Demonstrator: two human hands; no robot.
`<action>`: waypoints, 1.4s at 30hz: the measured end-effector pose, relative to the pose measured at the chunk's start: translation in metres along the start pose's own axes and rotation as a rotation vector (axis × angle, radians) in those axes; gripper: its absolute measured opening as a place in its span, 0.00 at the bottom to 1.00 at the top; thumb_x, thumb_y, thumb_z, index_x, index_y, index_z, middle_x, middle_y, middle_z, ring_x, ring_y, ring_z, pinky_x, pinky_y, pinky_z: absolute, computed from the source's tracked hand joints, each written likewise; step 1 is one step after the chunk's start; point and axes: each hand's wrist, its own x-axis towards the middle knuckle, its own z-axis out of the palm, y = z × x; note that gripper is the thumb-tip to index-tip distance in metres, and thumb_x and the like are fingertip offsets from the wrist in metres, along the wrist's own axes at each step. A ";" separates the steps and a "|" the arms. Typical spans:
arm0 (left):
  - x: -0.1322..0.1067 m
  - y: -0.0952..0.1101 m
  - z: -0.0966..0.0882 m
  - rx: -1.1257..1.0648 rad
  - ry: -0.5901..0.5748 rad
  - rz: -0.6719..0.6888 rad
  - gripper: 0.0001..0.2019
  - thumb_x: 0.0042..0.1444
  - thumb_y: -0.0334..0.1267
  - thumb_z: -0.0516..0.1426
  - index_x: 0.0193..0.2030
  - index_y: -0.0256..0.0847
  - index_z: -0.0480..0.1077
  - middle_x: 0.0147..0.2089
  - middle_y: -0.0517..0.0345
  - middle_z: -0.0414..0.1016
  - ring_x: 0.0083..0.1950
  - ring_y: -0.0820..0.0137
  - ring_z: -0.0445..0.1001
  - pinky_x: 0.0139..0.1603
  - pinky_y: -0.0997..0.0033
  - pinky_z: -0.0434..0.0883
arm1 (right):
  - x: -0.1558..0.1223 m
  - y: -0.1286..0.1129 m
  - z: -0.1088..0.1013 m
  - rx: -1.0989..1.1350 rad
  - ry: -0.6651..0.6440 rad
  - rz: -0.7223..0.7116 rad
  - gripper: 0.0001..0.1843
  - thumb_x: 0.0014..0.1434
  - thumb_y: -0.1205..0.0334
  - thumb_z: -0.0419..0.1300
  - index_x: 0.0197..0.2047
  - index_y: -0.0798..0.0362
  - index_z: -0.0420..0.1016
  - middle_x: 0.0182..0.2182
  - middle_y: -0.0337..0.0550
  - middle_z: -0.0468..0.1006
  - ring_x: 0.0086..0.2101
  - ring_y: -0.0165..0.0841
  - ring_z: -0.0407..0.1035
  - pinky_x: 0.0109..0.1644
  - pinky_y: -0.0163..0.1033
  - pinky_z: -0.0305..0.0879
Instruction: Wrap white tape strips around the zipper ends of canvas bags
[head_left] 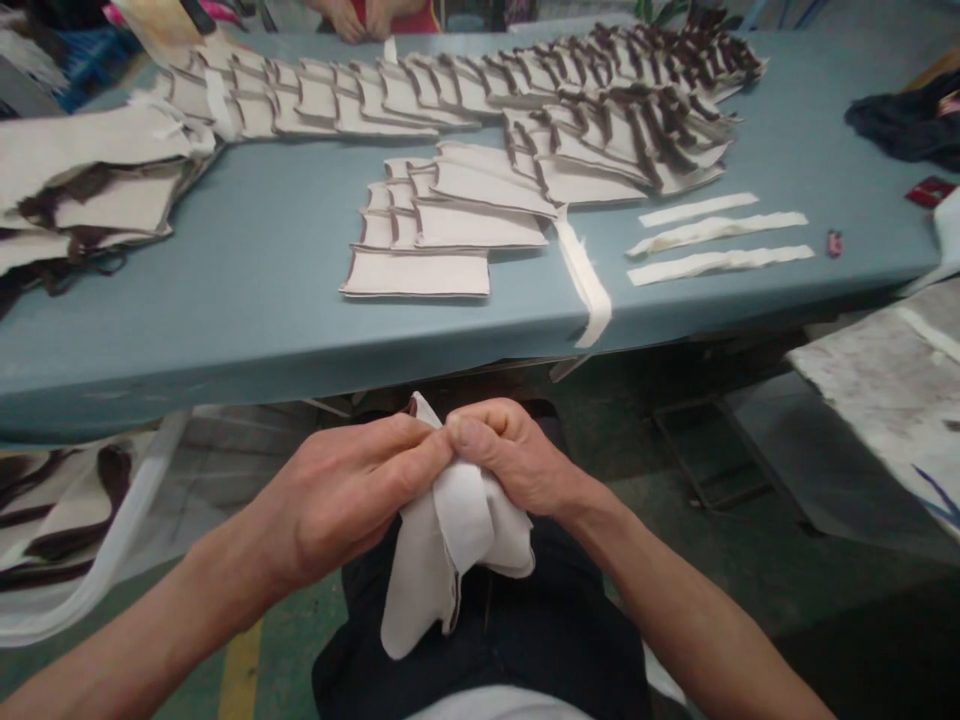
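My left hand and my right hand meet above my lap, both closed in a pinch on one cream fabric piece. The piece has a dark brown edge and hangs bunched down between my wrists. My thumbs press together at its top, where a small corner sticks up. Beyond my hands, on the blue-grey table, lies an overlapping stack of similar cream pieces, the nearest one close to the front edge.
Long rows of brown-trimmed pieces cover the far table. Three cream strips lie at the right; another strip hangs over the edge. More fabric is piled at the left. Another person's hands show at the far side.
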 end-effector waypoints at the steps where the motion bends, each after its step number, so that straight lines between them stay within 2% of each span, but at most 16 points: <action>1: 0.001 0.001 0.001 -0.017 0.006 -0.029 0.17 0.69 0.27 0.53 0.60 0.42 0.73 0.39 0.50 0.83 0.37 0.64 0.83 0.34 0.71 0.77 | -0.001 0.003 0.001 0.032 0.014 -0.018 0.33 0.58 0.30 0.65 0.24 0.52 0.67 0.20 0.30 0.59 0.21 0.23 0.49 0.23 0.32 0.50; 5: 0.008 0.007 0.000 -0.119 0.020 -0.223 0.11 0.69 0.31 0.57 0.56 0.42 0.73 0.42 0.55 0.85 0.37 0.69 0.83 0.38 0.76 0.77 | -0.007 -0.003 0.001 0.000 0.026 -0.094 0.29 0.61 0.39 0.67 0.23 0.52 0.65 0.19 0.29 0.56 0.21 0.23 0.47 0.23 0.32 0.47; 7: 0.015 0.009 -0.005 -0.190 -0.016 -0.299 0.09 0.68 0.36 0.60 0.54 0.42 0.74 0.40 0.57 0.84 0.34 0.72 0.81 0.35 0.78 0.75 | -0.012 -0.013 -0.001 -0.140 0.024 -0.152 0.29 0.61 0.45 0.68 0.21 0.52 0.61 0.19 0.29 0.54 0.21 0.23 0.47 0.23 0.32 0.45; 9: 0.023 0.010 -0.011 -0.274 -0.083 -0.330 0.06 0.68 0.39 0.61 0.47 0.41 0.76 0.34 0.62 0.80 0.28 0.75 0.76 0.29 0.80 0.70 | -0.015 -0.022 -0.005 -0.295 -0.003 -0.206 0.29 0.63 0.49 0.66 0.20 0.51 0.57 0.19 0.29 0.52 0.21 0.23 0.46 0.23 0.32 0.44; 12: 0.031 0.010 -0.017 -0.408 -0.194 -0.349 0.10 0.70 0.39 0.56 0.38 0.40 0.75 0.28 0.64 0.75 0.25 0.77 0.71 0.25 0.81 0.65 | -0.018 -0.031 -0.011 -0.500 -0.060 -0.255 0.26 0.66 0.54 0.62 0.21 0.51 0.57 0.20 0.30 0.54 0.22 0.23 0.48 0.24 0.33 0.45; 15: 0.033 0.009 -0.019 -0.488 -0.247 -0.409 0.14 0.71 0.38 0.53 0.33 0.40 0.71 0.25 0.65 0.70 0.23 0.77 0.66 0.23 0.80 0.62 | -0.021 -0.033 -0.013 -0.656 -0.086 -0.294 0.21 0.67 0.59 0.58 0.23 0.51 0.60 0.20 0.30 0.57 0.22 0.23 0.51 0.26 0.32 0.48; 18: 0.031 0.005 -0.016 -0.557 -0.254 -0.465 0.17 0.69 0.39 0.56 0.27 0.40 0.65 0.23 0.67 0.61 0.22 0.78 0.59 0.22 0.78 0.57 | -0.023 -0.030 -0.009 -0.660 -0.070 -0.324 0.19 0.67 0.60 0.57 0.24 0.51 0.60 0.20 0.30 0.58 0.22 0.24 0.52 0.26 0.33 0.50; 21: 0.026 -0.001 -0.002 -0.744 -0.183 -0.522 0.22 0.66 0.44 0.60 0.23 0.41 0.59 0.21 0.68 0.56 0.22 0.78 0.54 0.22 0.76 0.53 | -0.021 -0.023 0.002 -0.514 -0.005 -0.364 0.20 0.67 0.58 0.58 0.24 0.51 0.60 0.20 0.30 0.58 0.21 0.24 0.52 0.26 0.33 0.51; 24: 0.021 -0.007 0.023 -1.035 0.003 -0.669 0.30 0.57 0.56 0.66 0.20 0.42 0.54 0.20 0.69 0.51 0.23 0.79 0.49 0.21 0.75 0.49 | -0.016 -0.012 0.013 -0.357 0.114 -0.401 0.23 0.69 0.53 0.57 0.23 0.50 0.60 0.19 0.31 0.58 0.21 0.25 0.51 0.26 0.34 0.52; 26: 0.018 -0.011 0.040 -1.110 0.095 -0.728 0.33 0.55 0.62 0.66 0.21 0.43 0.52 0.20 0.70 0.48 0.22 0.79 0.45 0.21 0.76 0.47 | -0.013 -0.006 0.015 -0.324 0.186 -0.400 0.24 0.70 0.50 0.55 0.24 0.50 0.59 0.20 0.32 0.58 0.21 0.26 0.51 0.26 0.35 0.53; 29: 0.016 -0.013 0.059 -1.163 0.145 -0.742 0.33 0.54 0.65 0.64 0.22 0.44 0.51 0.21 0.71 0.48 0.22 0.79 0.45 0.21 0.76 0.47 | -0.015 -0.008 0.011 -0.453 0.164 -0.366 0.23 0.72 0.51 0.53 0.25 0.50 0.61 0.21 0.32 0.59 0.22 0.27 0.52 0.28 0.35 0.55; 33: 0.011 -0.015 0.065 -1.223 0.173 -0.715 0.35 0.50 0.70 0.65 0.21 0.43 0.52 0.22 0.70 0.51 0.24 0.78 0.47 0.23 0.75 0.49 | -0.023 -0.023 0.002 -0.722 0.005 -0.325 0.16 0.73 0.60 0.51 0.31 0.51 0.66 0.24 0.33 0.64 0.23 0.26 0.57 0.31 0.34 0.58; 37: 0.003 -0.017 0.055 -1.198 0.158 -0.660 0.34 0.50 0.71 0.65 0.23 0.42 0.58 0.23 0.67 0.56 0.25 0.75 0.53 0.27 0.72 0.53 | -0.023 -0.033 0.001 -0.889 -0.083 -0.432 0.15 0.74 0.63 0.52 0.33 0.52 0.69 0.26 0.36 0.70 0.27 0.28 0.63 0.33 0.35 0.59; 39: 0.001 -0.016 0.044 -1.161 0.136 -0.627 0.33 0.53 0.70 0.63 0.24 0.40 0.62 0.25 0.64 0.60 0.28 0.73 0.56 0.29 0.70 0.55 | -0.021 -0.034 0.002 -0.945 -0.098 -0.501 0.14 0.75 0.64 0.52 0.35 0.52 0.72 0.28 0.39 0.74 0.28 0.29 0.65 0.34 0.36 0.60; 42: 0.000 -0.012 0.023 -1.042 0.073 -0.563 0.30 0.62 0.66 0.59 0.25 0.39 0.65 0.26 0.63 0.61 0.29 0.72 0.57 0.31 0.69 0.57 | -0.017 -0.036 0.003 -1.020 -0.109 -0.537 0.14 0.75 0.63 0.53 0.36 0.53 0.74 0.27 0.39 0.75 0.28 0.29 0.67 0.34 0.36 0.60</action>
